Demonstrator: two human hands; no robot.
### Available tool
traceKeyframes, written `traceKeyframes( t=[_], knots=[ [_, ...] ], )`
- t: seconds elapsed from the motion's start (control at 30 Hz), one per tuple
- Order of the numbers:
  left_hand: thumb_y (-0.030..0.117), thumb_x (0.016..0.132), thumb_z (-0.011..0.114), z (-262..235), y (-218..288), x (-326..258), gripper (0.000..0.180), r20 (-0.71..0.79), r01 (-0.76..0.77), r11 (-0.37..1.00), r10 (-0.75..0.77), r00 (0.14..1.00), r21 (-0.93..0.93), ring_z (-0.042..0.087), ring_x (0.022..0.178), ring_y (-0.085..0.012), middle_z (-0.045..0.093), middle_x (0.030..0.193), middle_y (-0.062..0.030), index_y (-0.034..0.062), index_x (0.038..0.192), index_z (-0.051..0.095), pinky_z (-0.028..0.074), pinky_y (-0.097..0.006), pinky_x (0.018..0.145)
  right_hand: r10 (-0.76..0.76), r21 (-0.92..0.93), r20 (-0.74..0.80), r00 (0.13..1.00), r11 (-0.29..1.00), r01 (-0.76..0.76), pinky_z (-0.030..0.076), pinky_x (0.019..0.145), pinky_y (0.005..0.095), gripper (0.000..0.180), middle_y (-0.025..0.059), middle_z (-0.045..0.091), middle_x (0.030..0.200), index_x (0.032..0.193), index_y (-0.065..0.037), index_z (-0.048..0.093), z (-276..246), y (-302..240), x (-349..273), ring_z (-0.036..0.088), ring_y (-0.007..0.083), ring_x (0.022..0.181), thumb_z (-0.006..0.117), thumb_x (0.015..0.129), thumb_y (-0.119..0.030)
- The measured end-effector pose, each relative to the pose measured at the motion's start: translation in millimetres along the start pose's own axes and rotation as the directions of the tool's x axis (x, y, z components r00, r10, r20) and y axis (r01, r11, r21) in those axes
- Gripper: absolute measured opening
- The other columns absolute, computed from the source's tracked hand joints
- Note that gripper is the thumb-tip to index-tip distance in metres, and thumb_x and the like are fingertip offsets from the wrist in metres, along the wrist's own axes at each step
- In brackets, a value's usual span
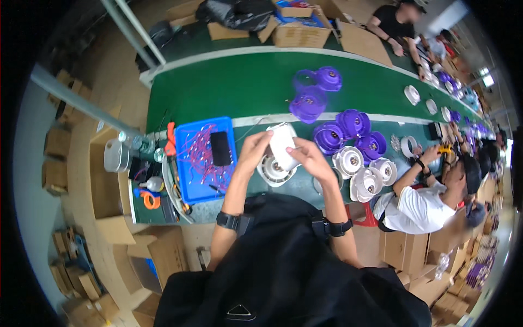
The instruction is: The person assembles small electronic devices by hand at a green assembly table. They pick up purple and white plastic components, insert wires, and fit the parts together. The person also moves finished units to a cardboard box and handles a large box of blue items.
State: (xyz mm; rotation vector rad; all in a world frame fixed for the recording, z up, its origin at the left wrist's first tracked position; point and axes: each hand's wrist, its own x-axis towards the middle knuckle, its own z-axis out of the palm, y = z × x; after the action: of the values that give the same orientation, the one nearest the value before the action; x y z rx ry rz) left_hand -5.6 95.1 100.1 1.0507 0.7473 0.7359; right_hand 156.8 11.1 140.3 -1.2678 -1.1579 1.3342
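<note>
Both hands hold a white plastic housing part [283, 146] above the bench. Round its left edge are the fingers of my left hand [255, 151]. My right hand [310, 158] grips its right side, thumb across the front. Directly beneath lies a white round housing [275, 173] with a metal centre, partly covered by the held part. To the right stand several white housings, one an open cup with a metal core [348, 161], beside several purple housings [353, 124]. Left of my hands lies a blue tray [188, 192] with pink-purple wires [201, 163] and a black rectangular object [220, 149].
An orange-handled tool [170, 139], an orange tape roll [151, 201] and small bottles [143, 144] lie at the left. Beyond runs a green belt [234, 82] with purple housings [309, 103]. At right a co-worker in white [425, 210] sits close. Cardboard boxes [158, 253] stand below left.
</note>
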Motion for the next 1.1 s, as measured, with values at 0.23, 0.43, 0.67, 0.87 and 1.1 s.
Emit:
traceKeyframes(
  t=[0.23, 0.43, 0.67, 0.87, 1.1],
  knots=[
    [0.018, 0.09, 0.058, 6.1, 3.8, -5.5, 0.026, 0.091, -0.033, 0.999, 0.032, 0.995, 0.011, 0.057, 0.07, -0.0074, 0.064, 0.081, -0.0021, -0.001, 0.107, 0.06, 0.043, -0.021, 0.057, -0.008, 0.042, -0.023, 1.0, 0.999, 0.009, 0.046, 0.068, 0.0287, 0.025, 0.0076, 0.063, 0.087, 0.108, 0.004, 0.055, -0.2, -7.1, -6.9, 0.057, 0.0111, 0.077, 0.049, 0.093, -0.016],
    [0.015, 0.086, 0.063, 15.5, 1.1, -13.8, 0.028, 0.167, 0.0, 1.0, 0.0, 0.986, 0.001, 0.053, 0.061, -0.007, 0.06, 0.074, -0.002, -0.0003, 0.109, 0.056, 0.041, -0.021, 0.053, -0.012, -0.037, -0.037, 0.999, 0.999, 0.011, 0.046, 0.07, 0.0291, 0.028, 0.0102, 0.063, 0.09, 0.109, 0.006, 0.055, -12.5, -7.2, -12.4, 0.056, 0.0121, 0.079, 0.048, 0.093, -0.016],
    [0.027, 0.091, 0.058, 5.6, -3.1, -8.3, 0.024, -0.008, 0.05, 0.996, -0.049, 0.999, 0.079, 0.041, 0.051, -0.0074, 0.042, 0.059, 0.0036, 0.009, 0.076, 0.052, 0.031, -0.023, 0.046, -0.197, -0.322, -0.053, 0.979, 0.931, 0.17, 0.045, 0.06, 0.0321, 0.022, 0.0103, 0.061, 0.074, 0.093, 0.005, 0.059, -17.9, -6.1, -22.6, 0.053, 0.0117, 0.068, 0.053, 0.089, -0.016],
    [0.027, 0.094, 0.054, 13.9, -8.4, -4.7, 0.027, 0.032, -0.019, 0.998, 0.017, 0.999, 0.066, 0.035, 0.047, -0.0055, 0.035, 0.056, 0.0056, 0.0123, 0.073, 0.046, 0.029, -0.022, 0.044, -0.103, -0.258, -0.049, 0.993, 0.962, 0.087, 0.045, 0.054, 0.0359, 0.025, 0.0128, 0.059, 0.065, 0.088, 0.006, 0.057, -23.4, -22.7, -29.6, 0.057, 0.0185, 0.057, 0.051, 0.091, -0.018],
    [0.028, 0.092, 0.057, 7.7, -21.7, -1.4, 0.029, 0.055, 0.037, 0.991, -0.044, 0.998, 0.127, 0.029, 0.044, -0.0032, 0.032, 0.052, 0.0081, 0.0125, 0.071, 0.047, 0.023, -0.02, 0.042, -0.235, -0.432, -0.08, 0.969, 0.884, 0.179, 0.045, 0.058, 0.0391, 0.025, 0.0202, 0.061, 0.07, 0.092, 0.005, 0.059, -22.0, -3.4, -35.7, 0.059, 0.0305, 0.062, 0.051, 0.09, -0.019]
  ],
)
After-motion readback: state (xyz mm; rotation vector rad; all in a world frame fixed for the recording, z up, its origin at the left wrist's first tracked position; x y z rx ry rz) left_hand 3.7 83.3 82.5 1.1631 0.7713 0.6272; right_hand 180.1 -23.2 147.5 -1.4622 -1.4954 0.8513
